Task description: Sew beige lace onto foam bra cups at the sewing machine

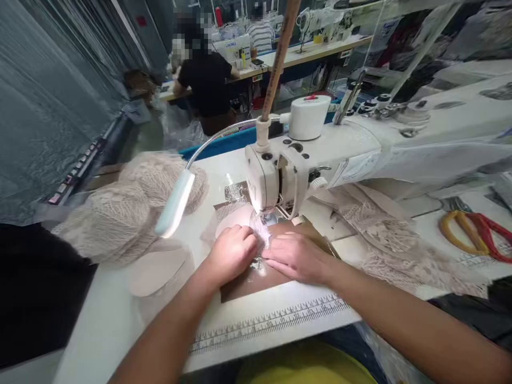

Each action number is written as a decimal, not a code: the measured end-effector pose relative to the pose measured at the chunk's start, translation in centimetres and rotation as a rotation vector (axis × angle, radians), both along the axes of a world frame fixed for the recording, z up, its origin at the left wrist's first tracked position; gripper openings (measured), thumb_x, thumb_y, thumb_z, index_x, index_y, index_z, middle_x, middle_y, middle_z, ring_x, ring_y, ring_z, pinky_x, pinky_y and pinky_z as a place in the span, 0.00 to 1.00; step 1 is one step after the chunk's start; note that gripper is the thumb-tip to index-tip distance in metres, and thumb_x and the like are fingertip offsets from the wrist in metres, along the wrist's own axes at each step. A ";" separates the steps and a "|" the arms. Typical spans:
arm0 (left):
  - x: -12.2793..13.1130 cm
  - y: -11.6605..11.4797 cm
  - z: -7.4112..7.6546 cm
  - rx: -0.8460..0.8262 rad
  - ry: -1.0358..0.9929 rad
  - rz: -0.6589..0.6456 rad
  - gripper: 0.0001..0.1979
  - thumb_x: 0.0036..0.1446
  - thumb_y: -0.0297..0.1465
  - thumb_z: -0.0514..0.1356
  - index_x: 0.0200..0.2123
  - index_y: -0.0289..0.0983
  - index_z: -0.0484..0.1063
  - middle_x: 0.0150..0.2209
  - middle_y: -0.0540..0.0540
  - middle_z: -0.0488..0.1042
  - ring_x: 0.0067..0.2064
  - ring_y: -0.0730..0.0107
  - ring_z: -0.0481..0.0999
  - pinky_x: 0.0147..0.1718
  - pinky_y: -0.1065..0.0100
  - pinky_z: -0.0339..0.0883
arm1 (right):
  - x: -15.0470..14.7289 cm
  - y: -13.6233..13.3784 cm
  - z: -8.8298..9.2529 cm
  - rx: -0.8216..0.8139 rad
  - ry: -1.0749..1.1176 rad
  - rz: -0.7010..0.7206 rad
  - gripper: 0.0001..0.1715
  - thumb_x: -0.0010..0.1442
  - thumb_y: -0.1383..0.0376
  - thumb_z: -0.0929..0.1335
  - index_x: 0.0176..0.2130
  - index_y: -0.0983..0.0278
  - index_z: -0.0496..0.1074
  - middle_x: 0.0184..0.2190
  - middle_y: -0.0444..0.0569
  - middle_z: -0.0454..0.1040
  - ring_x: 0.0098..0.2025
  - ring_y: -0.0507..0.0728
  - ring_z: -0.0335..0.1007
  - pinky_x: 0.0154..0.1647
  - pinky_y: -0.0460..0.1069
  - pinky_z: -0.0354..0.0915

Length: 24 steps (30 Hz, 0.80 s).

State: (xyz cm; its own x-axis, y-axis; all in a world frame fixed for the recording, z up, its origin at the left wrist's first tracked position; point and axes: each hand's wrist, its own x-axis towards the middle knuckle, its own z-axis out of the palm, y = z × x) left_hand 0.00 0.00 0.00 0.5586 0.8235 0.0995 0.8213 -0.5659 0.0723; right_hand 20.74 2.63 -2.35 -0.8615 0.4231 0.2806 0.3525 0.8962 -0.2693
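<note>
A piece of pale lace fabric [261,234] lies under the needle area of a white sewing machine [262,178], lit by its lamp. My left hand [233,250] is closed on the fabric's left edge, its fingers curled down. From the right, my right hand [296,257] holds the same fabric, fingers pressed together and thumb tucked under. A smooth beige cup-shaped piece [236,220] shows just beyond my left hand. Beneath both hands is a brown shiny sheet [240,287] on the machine table. The fingertips and the exact grip are partly hidden.
Stacked lace cups [116,218] and a flat beige cup piece [156,272] lie left. A bendy lamp [176,202] arches over them. More lace pieces [384,229] and scissors with yellow and red handles [476,234] are right. A printed ruler [272,322] edges the table. A person [206,80] sits beyond.
</note>
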 end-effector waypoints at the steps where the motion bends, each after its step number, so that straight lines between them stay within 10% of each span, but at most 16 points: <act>1: 0.1 -0.1 0.0 -0.001 -0.009 -0.035 0.13 0.65 0.33 0.49 0.43 0.36 0.72 0.39 0.42 0.74 0.37 0.62 0.69 0.35 0.61 0.63 | 0.1 -0.1 0.2 0.004 -0.004 0.010 0.10 0.63 0.64 0.63 0.36 0.63 0.73 0.28 0.44 0.72 0.32 0.54 0.61 0.34 0.50 0.55; 7: 0.4 -0.5 -0.1 -0.017 -0.065 -0.128 0.14 0.63 0.28 0.50 0.49 0.36 0.70 0.48 0.40 0.72 0.42 0.62 0.69 0.41 0.60 0.64 | 0.4 -0.3 0.7 -0.024 0.023 0.049 0.09 0.61 0.66 0.63 0.34 0.63 0.73 0.28 0.45 0.72 0.32 0.53 0.62 0.35 0.49 0.56; 12: 0.3 -0.5 -0.2 -0.008 -0.054 -0.107 0.16 0.62 0.26 0.50 0.51 0.37 0.69 0.48 0.42 0.71 0.42 0.61 0.68 0.40 0.60 0.64 | 0.4 -0.1 0.3 -0.015 0.093 -0.196 0.14 0.62 0.67 0.62 0.26 0.64 0.71 0.24 0.44 0.70 0.28 0.52 0.61 0.32 0.47 0.55; 24: 0.1 0.5 -0.2 -0.020 -0.026 -0.099 0.19 0.63 0.27 0.47 0.55 0.34 0.66 0.57 0.42 0.67 0.43 0.60 0.67 0.41 0.59 0.67 | -0.1 -0.1 0.6 0.031 -0.057 -0.370 0.13 0.59 0.71 0.63 0.40 0.62 0.75 0.30 0.45 0.73 0.31 0.53 0.65 0.33 0.48 0.55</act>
